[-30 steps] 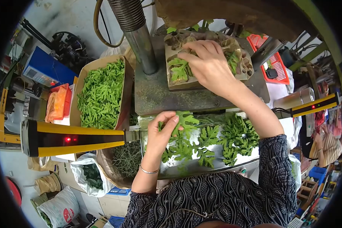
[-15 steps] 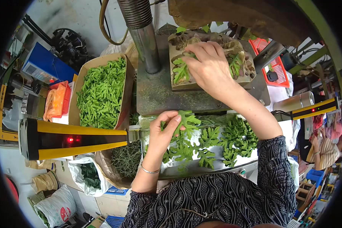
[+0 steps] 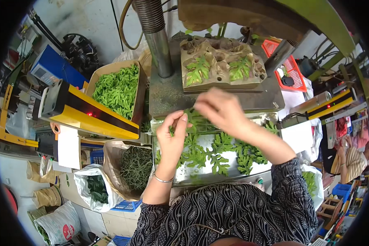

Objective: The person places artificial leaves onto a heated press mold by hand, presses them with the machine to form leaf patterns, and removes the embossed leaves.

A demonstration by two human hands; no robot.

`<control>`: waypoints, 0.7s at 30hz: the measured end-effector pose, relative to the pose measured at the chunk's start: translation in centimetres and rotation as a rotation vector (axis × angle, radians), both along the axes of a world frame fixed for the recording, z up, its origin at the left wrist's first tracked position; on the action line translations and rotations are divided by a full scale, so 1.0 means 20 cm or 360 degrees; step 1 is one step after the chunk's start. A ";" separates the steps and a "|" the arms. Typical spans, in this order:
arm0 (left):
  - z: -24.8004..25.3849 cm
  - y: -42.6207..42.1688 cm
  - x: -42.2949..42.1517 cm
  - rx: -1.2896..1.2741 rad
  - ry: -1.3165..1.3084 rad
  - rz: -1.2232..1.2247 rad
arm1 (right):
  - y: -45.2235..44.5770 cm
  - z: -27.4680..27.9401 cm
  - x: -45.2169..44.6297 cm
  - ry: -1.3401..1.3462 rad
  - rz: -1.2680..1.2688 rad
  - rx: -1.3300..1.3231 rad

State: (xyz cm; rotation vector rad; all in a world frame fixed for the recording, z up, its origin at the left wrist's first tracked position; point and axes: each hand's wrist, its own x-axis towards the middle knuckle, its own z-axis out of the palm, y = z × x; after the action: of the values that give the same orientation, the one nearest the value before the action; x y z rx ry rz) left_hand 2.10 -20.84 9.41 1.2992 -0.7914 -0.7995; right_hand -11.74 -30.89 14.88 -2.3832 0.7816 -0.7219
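Above the metal tray (image 3: 180, 179), my left hand (image 3: 172, 130) pinches green leaf pieces (image 3: 196, 122) between thumb and fingers. My right hand (image 3: 220, 108), blurred by motion, is beside those leaves; whether its curled fingers touch them is unclear. Beyond my hands lies a carved mold block (image 3: 222, 56) on the dark press plate (image 3: 168, 98). One green leaf (image 3: 198, 69) rests on the mold's left part and another leaf (image 3: 240, 68) on its right part. Cut leaves (image 3: 221, 142) are spread in the tray below my hands.
A cardboard box (image 3: 140, 88) of leaves stands left of a steel post (image 3: 164, 53). Yellow-black sensor bars (image 3: 98, 116) flank the work area. Below left are a paper bag (image 3: 110, 156) of stems and a white bag (image 3: 81, 180). Another person (image 3: 350, 164) is at far right.
My right hand has come down from the mold to beside my left hand, uncovering the two leaves on the mold. My left hand keeps its pinch on the leaves. The camera view has shifted.
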 end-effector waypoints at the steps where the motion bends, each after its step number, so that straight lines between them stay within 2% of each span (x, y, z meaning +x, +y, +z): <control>1: -0.01 -0.01 -0.02 -0.0010 -0.0007 -0.0018 | 0.03 -0.03 -0.01 -0.0007 -0.0018 -0.0010; 5: -0.05 -0.05 -0.11 -0.0458 -0.1408 0.0288 | 0.11 -0.22 0.02 -0.0749 -0.0083 0.0612; 6: -0.04 -0.04 -0.11 -0.0457 -0.1419 0.0286 | 0.11 -0.22 0.01 -0.0760 -0.0081 0.0614; 10: -0.01 -0.04 -0.10 -0.0624 -0.1339 0.0047 | 0.09 -0.20 -0.05 -0.0889 -0.0140 0.1145; 11: 0.00 -0.04 -0.10 -0.0614 -0.1340 0.0042 | 0.08 -0.19 -0.07 -0.0890 -0.0143 0.1155; 15: 0.09 -0.07 -0.07 -0.0351 -0.0888 -0.0207 | 0.05 -0.16 -0.12 -0.0682 -0.0012 0.1398; 16: 0.09 -0.07 -0.07 -0.0350 -0.0891 -0.0214 | 0.05 -0.16 -0.13 -0.0688 -0.0017 0.1399; 20: 0.09 -0.01 -0.09 -0.0123 -0.0218 -0.0230 | 0.07 -0.18 -0.14 -0.0905 -0.0275 0.1278; 21: 0.08 0.01 -0.09 -0.0122 -0.0220 -0.0237 | 0.05 -0.17 -0.17 -0.0981 -0.0390 0.1236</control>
State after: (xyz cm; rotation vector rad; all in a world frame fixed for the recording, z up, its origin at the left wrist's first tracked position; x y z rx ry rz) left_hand 0.22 -20.56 11.11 1.2472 -1.0293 -0.7956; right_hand -15.08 -29.84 11.54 -1.2892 0.8702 -0.9604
